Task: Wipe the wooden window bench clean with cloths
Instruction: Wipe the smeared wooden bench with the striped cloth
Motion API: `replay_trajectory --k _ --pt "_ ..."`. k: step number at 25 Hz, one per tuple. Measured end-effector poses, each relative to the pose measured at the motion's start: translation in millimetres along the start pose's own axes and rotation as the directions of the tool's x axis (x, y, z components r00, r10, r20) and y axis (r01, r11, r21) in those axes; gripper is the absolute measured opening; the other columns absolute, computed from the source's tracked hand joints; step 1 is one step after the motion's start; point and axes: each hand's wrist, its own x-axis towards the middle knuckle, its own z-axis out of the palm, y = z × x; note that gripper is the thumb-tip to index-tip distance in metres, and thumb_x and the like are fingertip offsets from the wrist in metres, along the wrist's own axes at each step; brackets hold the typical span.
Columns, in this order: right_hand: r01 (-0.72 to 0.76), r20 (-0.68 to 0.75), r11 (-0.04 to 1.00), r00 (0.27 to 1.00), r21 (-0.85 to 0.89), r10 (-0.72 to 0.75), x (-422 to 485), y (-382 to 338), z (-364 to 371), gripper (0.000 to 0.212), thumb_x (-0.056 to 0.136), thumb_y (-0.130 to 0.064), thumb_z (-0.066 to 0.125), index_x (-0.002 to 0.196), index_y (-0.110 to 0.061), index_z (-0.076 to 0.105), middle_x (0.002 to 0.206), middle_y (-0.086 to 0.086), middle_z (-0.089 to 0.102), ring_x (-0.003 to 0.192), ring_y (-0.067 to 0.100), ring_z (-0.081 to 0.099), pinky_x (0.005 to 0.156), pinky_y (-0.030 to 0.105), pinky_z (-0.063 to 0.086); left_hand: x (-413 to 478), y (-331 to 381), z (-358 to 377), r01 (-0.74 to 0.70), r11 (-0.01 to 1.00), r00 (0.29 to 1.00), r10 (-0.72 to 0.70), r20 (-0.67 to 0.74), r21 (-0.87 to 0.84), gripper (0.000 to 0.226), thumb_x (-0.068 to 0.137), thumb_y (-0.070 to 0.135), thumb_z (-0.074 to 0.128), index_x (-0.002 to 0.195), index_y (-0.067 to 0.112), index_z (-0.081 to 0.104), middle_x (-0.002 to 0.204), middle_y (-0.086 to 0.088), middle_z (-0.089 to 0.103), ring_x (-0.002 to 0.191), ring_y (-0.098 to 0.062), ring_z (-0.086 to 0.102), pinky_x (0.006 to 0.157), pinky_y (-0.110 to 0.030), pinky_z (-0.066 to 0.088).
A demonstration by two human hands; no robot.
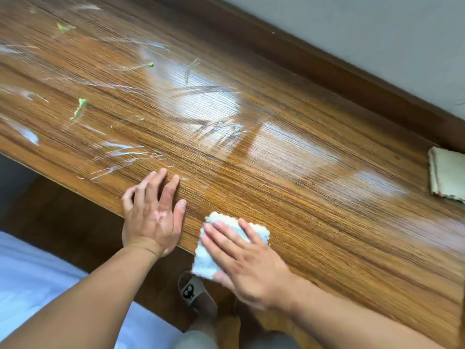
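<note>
The wooden window bench (314, 197) runs diagonally across the view, smeared with white streaks and small green blobs (80, 107) toward the left. My right hand (246, 263) lies flat with straight fingers on a white fluffy cloth (208, 258) at the bench's near edge, part of the cloth hanging over it. My left hand (153, 212) rests on the bench just left of the cloth, fingers spread on the wood.
A second, beige folded cloth (446, 175) lies at the right end of the bench. A grey wall (377, 34) borders the far side. Below are a white bed sheet (30, 273) at left and my slippered foot (193, 293) on the wooden floor.
</note>
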Motion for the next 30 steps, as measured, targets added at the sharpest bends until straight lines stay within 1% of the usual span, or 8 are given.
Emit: replay_trajectory --k 3,7,11,14,19,26,28,30 --pt "-0.239 -0.05 0.97 0.969 0.035 0.241 7.7 75.6 -21.2 0.07 0.105 -0.06 0.014 0.164 -0.025 -0.003 0.17 -0.003 -0.01 0.156 0.014 -0.014 0.125 0.054 0.0 0.0 -1.5 -0.3 0.013 1.0 1.0 -0.013 0.027 -0.008 0.056 0.094 0.045 0.037 0.142 0.019 0.05 0.152 -0.009 0.04 0.141 -0.032 0.037 0.11 -0.057 0.026" --pt "-0.678 -0.124 0.695 0.689 0.238 0.714 63.3 141.9 -63.2 0.07 0.107 -0.055 0.016 0.163 -0.02 -0.006 0.172 0.002 -0.013 0.156 0.018 -0.015 0.125 0.053 -0.009 1.7 -4.6 1.5 0.022 0.999 0.999 -0.021 0.043 -0.03 0.056 0.094 0.047 0.036 0.143 0.021 0.048 0.152 -0.008 0.039 0.143 -0.031 0.035 0.112 -0.056 0.022" --pt "-0.371 -0.107 0.923 0.919 0.1 0.38 37.8 10.2 -13.7 0.069 0.108 -0.056 0.019 0.164 -0.022 -0.003 0.171 -0.001 -0.012 0.156 0.016 -0.017 0.125 0.054 -0.008 -0.1 -3.2 1.7 0.027 1.0 0.998 -0.027 0.051 -0.01 0.056 0.095 0.046 0.035 0.145 0.022 0.047 0.154 -0.007 0.035 0.142 -0.03 0.033 0.112 -0.053 0.021" --pt "-0.394 -0.139 0.916 0.906 0.069 0.4 -41.0 -4.4 22.7 0.067 0.106 -0.058 0.016 0.164 -0.027 0.002 0.171 -0.007 -0.009 0.156 0.01 -0.015 0.126 0.054 0.0 -1.2 -2.4 0.4 0.025 1.0 0.994 -0.027 0.108 0.018 0.057 0.098 0.049 0.027 0.149 0.025 0.039 0.158 -0.005 0.027 0.145 -0.028 0.027 0.113 -0.051 0.018" --pt "-0.872 -0.094 0.203 0.18 0.445 0.979 -54.5 28.7 23.3 0.076 0.1 -0.058 0.008 0.164 -0.017 0.003 0.173 0.006 -0.002 0.158 0.021 -0.006 0.123 0.061 0.004 3.3 -6.4 -5.1 0.023 0.999 0.98 -0.018 0.198 -0.027 0.055 0.101 0.047 0.036 0.152 0.028 0.034 0.163 -0.005 0.021 0.15 -0.025 0.017 0.118 -0.049 0.011" --pt "-0.573 -0.204 0.79 0.764 0.219 0.612 63.1 -98.9 21.7 0.069 0.106 -0.053 0.027 0.164 -0.021 0.01 0.172 -0.001 -0.002 0.157 0.015 -0.01 0.125 0.054 0.0 10.4 -37.1 -25.4 -0.128 0.961 0.974 0.169 0.152 -0.246 0.056 0.095 0.039 0.037 0.144 0.016 0.05 0.153 -0.006 0.046 0.139 -0.029 0.04 0.112 -0.052 0.029" --pt "-0.548 -0.165 0.821 0.805 0.162 0.57 45.6 -56.1 11.9 0.07 0.106 -0.058 0.02 0.164 -0.025 0.0 0.17 -0.006 -0.011 0.155 0.01 -0.017 0.126 0.053 0.001 11.6 -49.3 -34.1 -0.145 0.963 0.981 0.17 0.095 -0.225 0.052 0.093 0.036 0.042 0.139 0.013 0.051 0.144 -0.009 0.051 0.13 -0.031 0.045 0.108 -0.053 0.034" --pt "-0.696 -0.158 0.692 0.673 0.192 0.722 32.5 0.7 -0.4 0.07 0.104 -0.058 0.011 0.164 -0.025 -0.004 0.17 -0.005 -0.013 0.155 0.011 -0.017 0.126 0.052 -0.001 11.7 -59.1 -37.3 -0.102 0.981 0.99 0.116 0.078 -0.166 0.055 0.091 0.038 0.048 0.139 0.012 0.048 0.143 -0.01 0.048 0.129 -0.032 0.044 0.109 -0.054 0.031"
